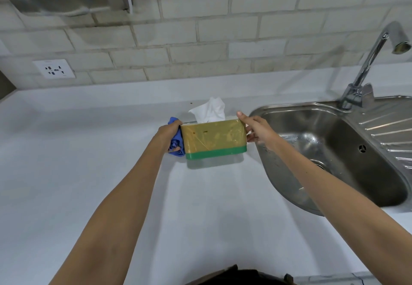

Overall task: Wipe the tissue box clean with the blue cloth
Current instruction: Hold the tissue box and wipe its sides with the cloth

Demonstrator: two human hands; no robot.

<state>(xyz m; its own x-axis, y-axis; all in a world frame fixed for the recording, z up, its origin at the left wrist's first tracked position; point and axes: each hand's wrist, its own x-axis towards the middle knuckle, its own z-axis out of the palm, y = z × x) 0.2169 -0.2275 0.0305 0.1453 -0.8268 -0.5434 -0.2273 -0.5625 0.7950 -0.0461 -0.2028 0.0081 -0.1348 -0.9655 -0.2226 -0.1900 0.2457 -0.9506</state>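
- Head view: at the centre of the frame we see the tissue box (214, 138), tan with a green band along its lower edge, held between 2 hands; whether it touches the white tabletop (89, 162) we cannot tell.
- A white tissue (208, 110) sticks up from the top of the box.
- Our left hand (169, 134), left of centre, is closed around the bunched blue cloth (177, 143) and presses it against the left end of the box.
- Our right hand (256, 128), just right of centre, grips the right end of the box, thumb along the top edge and fingers behind.
- At the right of the frame a steel sink (334, 151) lies sunk in the tabletop, with a tap (374, 61) rising at the upper right.
- At the left, a white wall socket (54, 68) sits on the tiled wall (223, 39).
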